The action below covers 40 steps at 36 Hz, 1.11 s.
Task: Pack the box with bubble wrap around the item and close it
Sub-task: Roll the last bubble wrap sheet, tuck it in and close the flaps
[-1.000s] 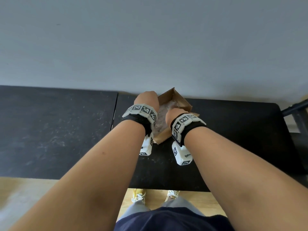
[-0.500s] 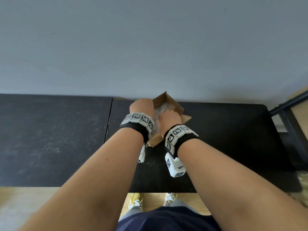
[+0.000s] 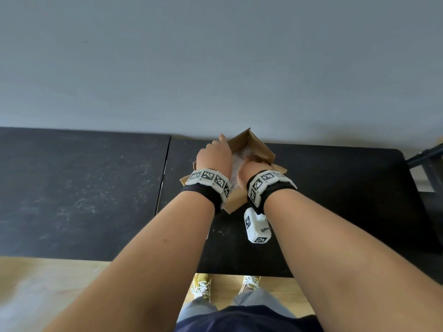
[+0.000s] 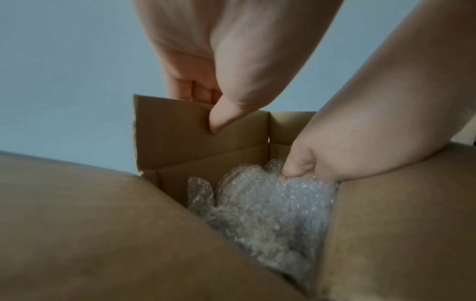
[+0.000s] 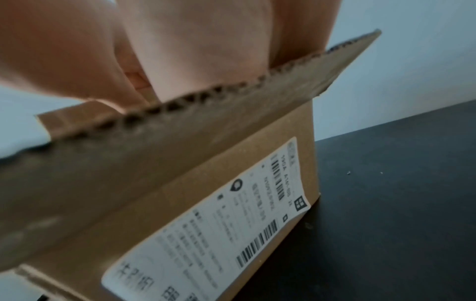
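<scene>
A small brown cardboard box (image 3: 261, 149) stands open on the black table (image 3: 335, 192), near its far edge. Crumpled clear bubble wrap (image 4: 270, 203) fills the inside; the item is hidden beneath it. My left hand (image 4: 206, 108) pinches the upright left flap (image 4: 175, 138), thumb on its inner face and fingers behind it. My right hand (image 4: 298, 169) reaches down into the box with its fingers curled into the bubble wrap. In the head view the left hand (image 3: 214, 154) is at the box's left side and the right hand (image 3: 251, 167) is inside it.
A white shipping label (image 5: 231, 224) is stuck on the box's near side. A grey wall (image 3: 215, 68) rises right behind the table. A second black tabletop (image 3: 72, 188) adjoins on the left. A dark frame (image 3: 429, 164) stands at the right edge.
My left hand has come out of the box and taken hold of the left flap. The right hand has stayed down in the bubble wrap.
</scene>
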{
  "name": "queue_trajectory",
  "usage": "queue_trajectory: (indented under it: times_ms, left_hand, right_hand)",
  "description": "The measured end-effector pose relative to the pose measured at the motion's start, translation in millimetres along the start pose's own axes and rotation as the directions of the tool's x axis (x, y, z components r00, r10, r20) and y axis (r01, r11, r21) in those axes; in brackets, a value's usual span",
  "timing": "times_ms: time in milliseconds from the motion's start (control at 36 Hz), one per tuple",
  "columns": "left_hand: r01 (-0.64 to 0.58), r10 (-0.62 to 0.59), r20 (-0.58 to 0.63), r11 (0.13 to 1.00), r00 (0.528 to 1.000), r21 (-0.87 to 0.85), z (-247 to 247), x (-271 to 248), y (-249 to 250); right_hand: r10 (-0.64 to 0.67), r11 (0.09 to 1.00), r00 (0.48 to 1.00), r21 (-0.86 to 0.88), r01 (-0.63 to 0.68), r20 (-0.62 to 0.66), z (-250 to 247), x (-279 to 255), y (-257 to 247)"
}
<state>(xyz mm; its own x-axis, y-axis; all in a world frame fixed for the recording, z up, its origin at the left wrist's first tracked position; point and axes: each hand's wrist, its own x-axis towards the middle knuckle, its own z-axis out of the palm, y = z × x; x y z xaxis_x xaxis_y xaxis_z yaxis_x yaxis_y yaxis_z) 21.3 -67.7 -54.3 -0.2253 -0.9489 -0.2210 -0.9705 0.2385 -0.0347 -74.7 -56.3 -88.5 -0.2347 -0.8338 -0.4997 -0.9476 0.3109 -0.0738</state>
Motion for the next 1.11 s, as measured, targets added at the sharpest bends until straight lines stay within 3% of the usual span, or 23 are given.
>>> queue_trajectory:
  times_ms: [56, 139, 250, 305, 417, 528, 667, 972, 1111]
  left_hand:
    - [0.003, -0.003, -0.003, 1.000, 1.000, 0.002, 0, -1, 2]
    - [0.014, -0.014, 0.003, 1.000, 1.000, -0.020, -3, -1, 2]
    - [0.028, -0.028, 0.000, 0.999, 1.000, -0.032, -1, 1, 0]
    - [0.033, -0.033, 0.002, 0.999, 0.999, -0.034, 0, 1, -1]
    - [0.030, -0.030, 0.016, 0.999, 0.999, -0.033, 1, 1, -1]
    - [0.028, -0.028, 0.015, 0.998, 1.000, -0.047, 2, 3, -1]
    - [0.028, -0.027, 0.011, 0.998, 1.000, -0.059, 1, 6, -3]
    - [0.077, -0.076, 0.014, 0.992, 0.997, -0.095, 1, -4, -8]
    - [0.105, -0.104, 0.020, 0.986, 0.994, -0.132, -3, -3, -9]
  right_hand:
    - [-0.053, 0.986, 0.998, -0.153, 0.059, 0.044, -1, 1, 2]
    - [-0.091, 0.963, 0.991, -0.246, 0.113, 0.097, -10, -8, 1]
    - [-0.127, 0.949, 0.987, -0.302, 0.093, -0.095, -4, -17, -4]
    - [-0.151, 0.958, 0.976, -0.266, 0.105, -0.159, 1, -17, -5]
    - [-0.107, 0.988, 0.993, -0.120, 0.101, -0.046, -2, -14, -6]
    - [-0.059, 0.994, 0.998, -0.090, 0.062, 0.033, -5, -7, -8]
    - [-0.068, 0.997, 0.997, -0.020, 0.068, 0.038, -7, -1, -6]
    - [-0.187, 0.982, 0.972, -0.022, 0.185, -0.142, -9, -14, 12]
    - [-0.258, 0.966, 0.908, -0.067, 0.250, -0.330, -17, -24, 16]
